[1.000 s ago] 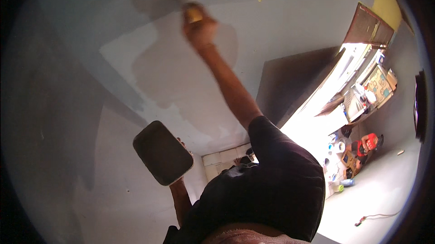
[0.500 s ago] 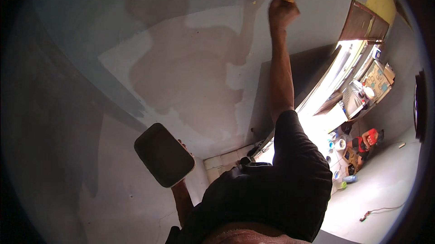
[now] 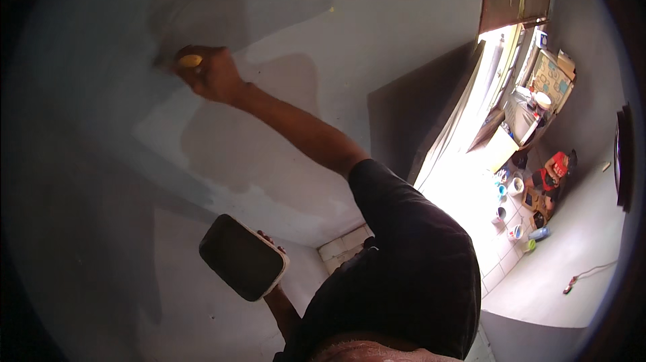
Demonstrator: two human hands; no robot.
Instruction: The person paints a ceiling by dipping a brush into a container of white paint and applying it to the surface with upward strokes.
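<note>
My right hand [image 3: 217,74] is closed around a paintbrush [image 3: 190,60] with a yellow handle. The brush head is blurred by motion and sits at the upper left of the grey wall [image 3: 269,160]; I cannot tell if its bristles touch. Darker grey paint covers the wall's upper part and its left edge, around a paler patch with my shadow over it. Low and to the left, my left hand [image 3: 274,244] grips a rectangular tub [image 3: 243,258] with rounded corners and a pale rim. Its inside looks dark, and most of that hand is hidden behind it.
On the right, bright light enters past a pale curtain [image 3: 447,126] and a wooden-framed panel [image 3: 515,0]. Several buckets [image 3: 515,187] stand on the tiled floor [image 3: 494,274]. A person in red [image 3: 556,165] sits beside a cardboard box [image 3: 533,199]. A cord [image 3: 592,272] hangs along the right wall.
My right hand has swept the paintbrush from the upper right of the wall far to the left and somewhat down. The tub stays in my left hand, slightly lower in the picture.
</note>
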